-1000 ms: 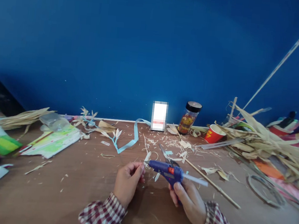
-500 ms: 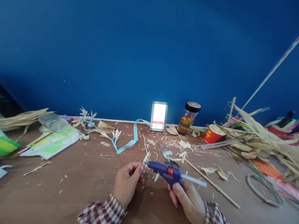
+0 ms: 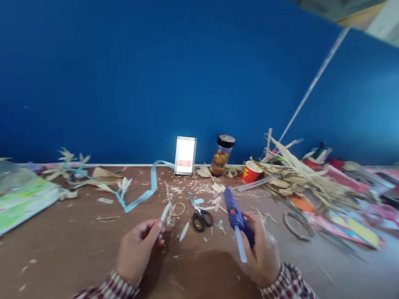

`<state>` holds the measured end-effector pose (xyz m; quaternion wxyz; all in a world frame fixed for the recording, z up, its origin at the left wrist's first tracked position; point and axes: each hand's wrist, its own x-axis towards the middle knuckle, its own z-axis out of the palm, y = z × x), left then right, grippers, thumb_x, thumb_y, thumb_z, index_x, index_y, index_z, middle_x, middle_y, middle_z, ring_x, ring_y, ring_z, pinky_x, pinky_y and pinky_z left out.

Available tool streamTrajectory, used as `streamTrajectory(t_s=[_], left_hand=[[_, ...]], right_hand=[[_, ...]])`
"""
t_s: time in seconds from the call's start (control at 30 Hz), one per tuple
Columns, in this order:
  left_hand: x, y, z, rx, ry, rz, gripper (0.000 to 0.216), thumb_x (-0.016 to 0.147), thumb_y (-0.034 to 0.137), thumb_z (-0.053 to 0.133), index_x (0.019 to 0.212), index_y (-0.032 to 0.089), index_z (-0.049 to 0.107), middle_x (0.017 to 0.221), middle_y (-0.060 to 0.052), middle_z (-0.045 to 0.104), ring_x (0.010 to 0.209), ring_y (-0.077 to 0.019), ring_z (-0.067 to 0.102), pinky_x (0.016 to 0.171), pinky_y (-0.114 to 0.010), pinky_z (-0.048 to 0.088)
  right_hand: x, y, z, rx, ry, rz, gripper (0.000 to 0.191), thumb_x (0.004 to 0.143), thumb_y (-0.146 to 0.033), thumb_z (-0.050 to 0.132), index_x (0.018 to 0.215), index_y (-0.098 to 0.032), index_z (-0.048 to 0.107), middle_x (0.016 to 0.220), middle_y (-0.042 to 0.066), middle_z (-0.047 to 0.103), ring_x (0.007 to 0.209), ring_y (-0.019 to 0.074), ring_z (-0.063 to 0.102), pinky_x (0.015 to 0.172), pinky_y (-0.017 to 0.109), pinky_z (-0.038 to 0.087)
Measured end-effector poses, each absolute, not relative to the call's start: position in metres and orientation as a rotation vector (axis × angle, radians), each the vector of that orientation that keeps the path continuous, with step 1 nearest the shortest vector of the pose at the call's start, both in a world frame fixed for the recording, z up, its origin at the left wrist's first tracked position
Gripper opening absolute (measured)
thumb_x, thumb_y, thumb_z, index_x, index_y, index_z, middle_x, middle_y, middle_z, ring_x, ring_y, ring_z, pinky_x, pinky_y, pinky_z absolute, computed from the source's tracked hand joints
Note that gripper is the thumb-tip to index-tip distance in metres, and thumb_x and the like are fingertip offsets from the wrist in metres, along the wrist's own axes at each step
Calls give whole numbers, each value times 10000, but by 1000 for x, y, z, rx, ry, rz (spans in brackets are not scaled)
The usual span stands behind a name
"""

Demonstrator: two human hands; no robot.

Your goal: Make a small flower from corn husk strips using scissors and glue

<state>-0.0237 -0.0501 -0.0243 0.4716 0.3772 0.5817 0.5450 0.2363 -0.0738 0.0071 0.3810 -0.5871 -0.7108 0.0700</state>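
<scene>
My left hand [image 3: 140, 247] pinches a small white petal-shaped strip [image 3: 164, 212] between thumb and fingertips, its tip pointing up. In my right hand [image 3: 260, 251] is a purple hot glue gun [image 3: 237, 214], gripped by its handle. A translucent glue stick [image 3: 241, 245] sticks out of its back, and its nozzle points away from me. Between the hands lie black-handled scissors [image 3: 200, 215] and a loose white petal piece [image 3: 184, 231]. A light blue ribbon [image 3: 153, 182] runs to a small white flower [image 3: 124, 184] on the brown table.
Pale scraps litter the table [image 3: 79, 260]. By the blue wall [image 3: 140, 68] stand a dark-lidded jar [image 3: 222, 156] and a red paper cup [image 3: 251, 173]. Dry corn husks [image 3: 302, 178] pile up at right, near a coiled wire [image 3: 298, 226]. Green-and-white paper [image 3: 35, 199] lies at left.
The glue gun has moved right, away from the petal strip, and its nozzle has swung from pointing left to pointing forward. The left hand still pinches the strip. My view has turned right.
</scene>
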Motion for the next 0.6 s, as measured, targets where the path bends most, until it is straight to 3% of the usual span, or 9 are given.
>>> streamTrajectory(t_s=[0.27,0.6], left_hand=[[-28,-45,-32,931,1423,1282,338,606,408,650,825,153,614,689,2,632,547,-122,553,544,-227,479],[-29,-45,-35,932,1411,1264,351,592,414,661,822,154,609,707,-3,627,560,-117,546,543,-218,472]], right_hand=[[347,-99,12,-2156,-1759,-642,286,809,-290,430,1060,-157,472,758,121,619,681,268,605,517,305,380],[396,-100,1,-2136,-1928,-756,266,834,-285,415,1045,-145,495,833,141,611,772,248,591,608,307,415]])
